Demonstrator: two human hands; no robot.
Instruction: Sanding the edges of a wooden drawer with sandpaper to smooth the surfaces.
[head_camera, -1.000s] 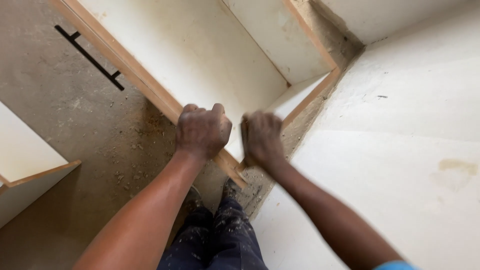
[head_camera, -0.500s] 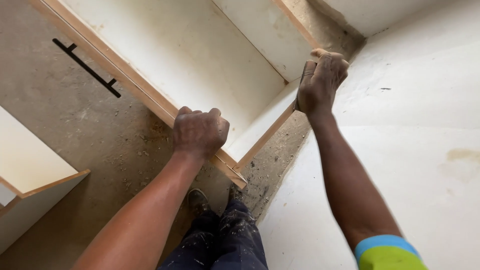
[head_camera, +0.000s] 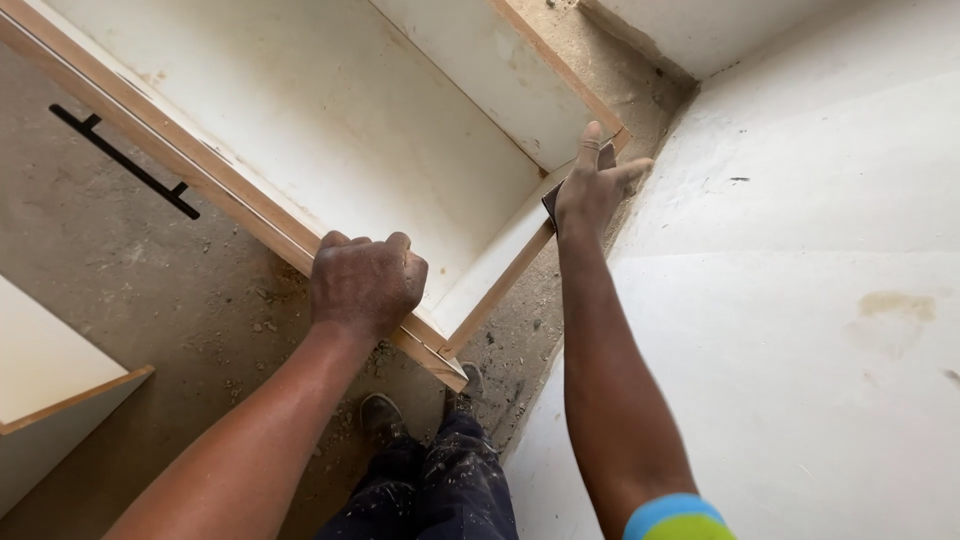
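A white cabinet box (head_camera: 330, 130) with raw wood edges lies open below me. My left hand (head_camera: 365, 285) is closed over its front rail, close to the near corner. My right hand (head_camera: 595, 185) reaches farther along the short side rail (head_camera: 500, 285), near the far corner. Its fingers are stretched out and its palm presses a small dark sheet (head_camera: 549, 203) against the rail's edge. Most of that sheet is hidden under the hand.
A large white board (head_camera: 800, 350) fills the right side. A black bar handle (head_camera: 125, 160) shows on the dusty grey surface at left. Another white panel with a wood edge (head_camera: 50, 370) sits at lower left. My shoes (head_camera: 380, 412) and dark trousers are below the corner, among sawdust.
My right hand has slid along the side rail from beside the left hand to the far corner, and its fingers have spread. The left hand has kept its grip on the front rail.
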